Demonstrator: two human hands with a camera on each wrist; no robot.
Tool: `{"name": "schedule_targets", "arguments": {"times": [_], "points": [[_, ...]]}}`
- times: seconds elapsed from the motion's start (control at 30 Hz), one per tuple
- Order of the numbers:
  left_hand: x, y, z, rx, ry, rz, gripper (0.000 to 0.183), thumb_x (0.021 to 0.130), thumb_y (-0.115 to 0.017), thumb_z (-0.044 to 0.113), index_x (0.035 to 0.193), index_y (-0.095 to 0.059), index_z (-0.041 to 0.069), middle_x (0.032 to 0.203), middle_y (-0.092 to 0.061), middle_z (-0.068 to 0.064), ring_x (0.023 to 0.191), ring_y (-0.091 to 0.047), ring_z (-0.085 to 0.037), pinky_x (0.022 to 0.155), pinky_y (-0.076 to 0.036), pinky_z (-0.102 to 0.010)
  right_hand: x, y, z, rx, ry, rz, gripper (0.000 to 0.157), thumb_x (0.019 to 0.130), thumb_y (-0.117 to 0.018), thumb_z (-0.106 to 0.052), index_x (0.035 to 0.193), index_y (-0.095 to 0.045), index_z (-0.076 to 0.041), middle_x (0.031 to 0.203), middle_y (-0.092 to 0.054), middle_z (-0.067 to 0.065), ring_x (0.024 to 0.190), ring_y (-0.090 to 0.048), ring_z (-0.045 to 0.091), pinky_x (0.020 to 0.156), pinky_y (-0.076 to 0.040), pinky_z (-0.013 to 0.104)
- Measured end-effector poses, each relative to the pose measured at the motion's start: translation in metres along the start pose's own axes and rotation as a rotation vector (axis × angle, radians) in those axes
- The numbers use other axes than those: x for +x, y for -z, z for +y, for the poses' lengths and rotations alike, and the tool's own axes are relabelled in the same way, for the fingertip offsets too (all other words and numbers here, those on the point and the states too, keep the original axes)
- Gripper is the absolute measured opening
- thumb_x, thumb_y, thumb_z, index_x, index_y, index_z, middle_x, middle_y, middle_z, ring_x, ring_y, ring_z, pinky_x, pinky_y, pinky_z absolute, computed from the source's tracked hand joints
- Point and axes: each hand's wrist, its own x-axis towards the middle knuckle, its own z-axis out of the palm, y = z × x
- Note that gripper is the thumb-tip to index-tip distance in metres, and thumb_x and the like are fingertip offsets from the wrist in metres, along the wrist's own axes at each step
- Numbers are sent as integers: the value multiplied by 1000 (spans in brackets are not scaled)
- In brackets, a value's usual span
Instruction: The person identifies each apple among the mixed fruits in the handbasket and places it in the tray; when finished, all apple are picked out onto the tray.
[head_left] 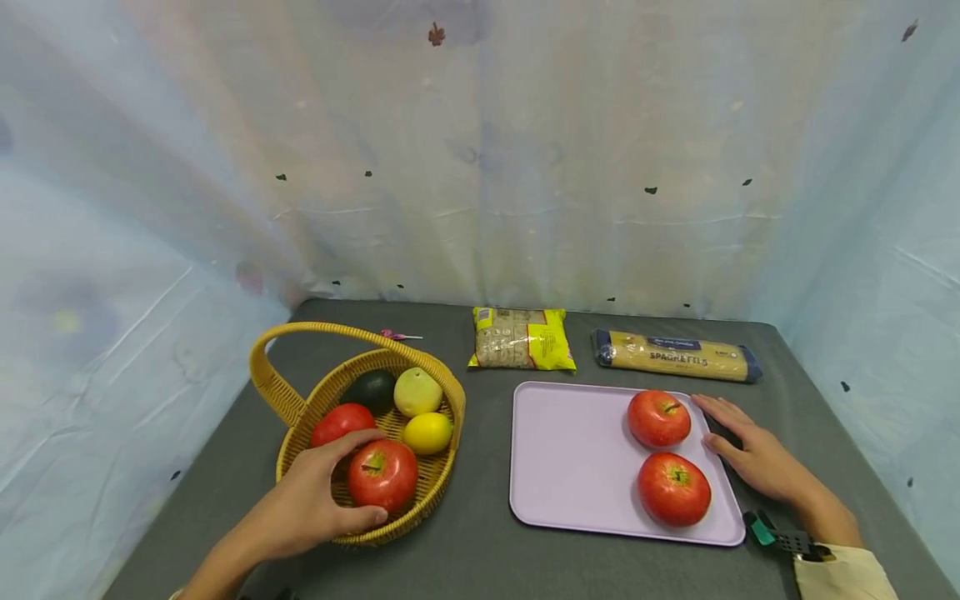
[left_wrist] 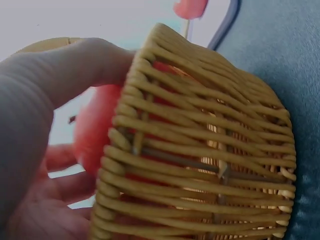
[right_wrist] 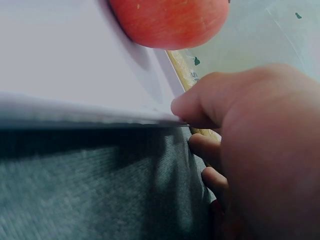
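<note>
In the head view my left hand reaches over the near left rim of a yellow wicker basket. Its thumb and fingers curl around a red apple inside. The left wrist view shows that apple between thumb and fingers, partly hidden by the basket's weave. My right hand lies along the right edge of a lilac tray, fingers extended and thumb touching the rim. Two red apples, one farther and one nearer, sit on the tray's right side.
The basket also holds another red fruit, a dark green fruit, a pale green fruit and a lemon. Behind are a lollipop, a yellow-ended bag and a spaghetti pack. The basket's handle arches high.
</note>
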Motion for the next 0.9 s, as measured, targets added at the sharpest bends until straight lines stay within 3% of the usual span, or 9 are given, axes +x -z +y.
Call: {"name": "schedule_targets", "arguments": {"times": [0.17,0.3,0.6,0.9], "points": [[-5,-1,7,-110,-107,123,81,81,-100,30,151,-60,31,137,-67,4,113,-70,-13,88,-65,-30,0,0,2,11,8,6,66,110,-65,-25,169,-40,-9,168,-38,36,153,-25,68,108,-27,93],[-5,2,17,-218,-215,152,83,82,-99,16,154,-58,28,143,-63,0,117,-70,-11,94,-64,-25,-1,0,3,11,15,14,66,110,-65,-25,169,-40,-9,168,-38,35,153,-25,68,107,-27,93],[4,4,57,-328,-324,47,85,85,-96,17,159,-54,23,149,-63,1,122,-70,-16,99,-64,-31,-2,-1,3,10,19,22,65,109,-66,-23,168,-41,-9,167,-39,36,152,-26,68,106,-28,93],[32,-11,101,-332,-441,-48,85,87,-96,27,160,-54,26,148,-66,5,126,-70,-16,103,-63,-36,0,-1,3,12,23,17,65,110,-65,-23,168,-40,-9,167,-39,36,152,-25,68,106,-27,93]]}}
